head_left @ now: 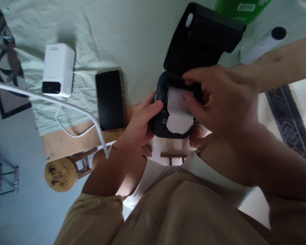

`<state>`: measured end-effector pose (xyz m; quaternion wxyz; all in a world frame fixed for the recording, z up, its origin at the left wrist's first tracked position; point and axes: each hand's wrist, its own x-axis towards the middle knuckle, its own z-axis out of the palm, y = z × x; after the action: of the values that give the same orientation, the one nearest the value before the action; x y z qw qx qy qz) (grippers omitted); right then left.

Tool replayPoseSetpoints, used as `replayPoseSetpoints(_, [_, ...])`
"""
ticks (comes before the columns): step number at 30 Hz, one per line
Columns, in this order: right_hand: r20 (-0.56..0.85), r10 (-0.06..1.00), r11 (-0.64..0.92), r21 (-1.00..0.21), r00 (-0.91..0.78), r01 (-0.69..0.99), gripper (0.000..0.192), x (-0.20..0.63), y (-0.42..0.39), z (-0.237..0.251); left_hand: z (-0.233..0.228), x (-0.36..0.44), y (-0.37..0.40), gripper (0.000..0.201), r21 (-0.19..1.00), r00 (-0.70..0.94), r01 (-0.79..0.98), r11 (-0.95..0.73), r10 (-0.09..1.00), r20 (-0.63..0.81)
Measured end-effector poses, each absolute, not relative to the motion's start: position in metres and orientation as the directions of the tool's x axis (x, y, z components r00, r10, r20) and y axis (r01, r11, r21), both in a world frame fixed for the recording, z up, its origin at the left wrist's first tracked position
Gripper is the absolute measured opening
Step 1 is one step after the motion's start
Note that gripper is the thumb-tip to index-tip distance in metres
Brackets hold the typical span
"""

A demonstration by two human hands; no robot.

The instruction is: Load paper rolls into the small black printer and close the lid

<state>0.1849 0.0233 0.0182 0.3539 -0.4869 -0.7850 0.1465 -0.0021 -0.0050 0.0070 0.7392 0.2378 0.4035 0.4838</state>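
A small black printer [160, 126] with its lid [201, 37] swung open sits at the table's near edge. A white paper roll [178, 112] lies in its bay, with a strip of paper coming out toward me. My left hand [140, 122] grips the printer's left side, thumb on the rim. My right hand [219, 98] reaches over the bay, fingertips pressing on the paper roll.
A dark phone [110, 99] lies face up left of the printer. A white box-shaped device [58, 69] with a white cable [66, 105] stands further left on the pale cloth [117, 30]. A white roll [264, 44] and green box [242, 8] lie beyond. A round wooden stool [61, 173] stands below the table.
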Motion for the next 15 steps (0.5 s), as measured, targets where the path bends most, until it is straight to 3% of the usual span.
replayPoseSetpoints(5, [0.095, 0.931, 0.360, -0.407, -0.353, 0.839, 0.025, 0.174, 0.020, 0.038, 0.004, -0.005, -0.007, 0.027, 0.784, 0.200, -0.476, 0.399, 0.917, -0.345])
replayPoseSetpoints(9, [0.030, 0.919, 0.387, -0.264, -0.393, 0.884, 0.021, 0.175, 0.019, 0.044, 0.003, -0.008, -0.008, 0.041, 0.806, 0.205, -0.429, 0.407, 0.913, -0.352])
replayPoseSetpoints(11, [0.067, 0.913, 0.400, -0.339, -0.403, 0.851, 0.030, 0.179, 0.019, 0.043, 0.003, -0.008, -0.008, 0.049, 0.808, 0.219, -0.416, 0.417, 0.909, -0.356])
replayPoseSetpoints(15, [0.092, 0.903, 0.346, -0.734, -0.420, 0.584, 0.039, 0.196, 0.022, 0.043, 0.004, -0.007, -0.007, 0.046, 0.798, 0.187, -0.429, 0.424, 0.906, -0.380])
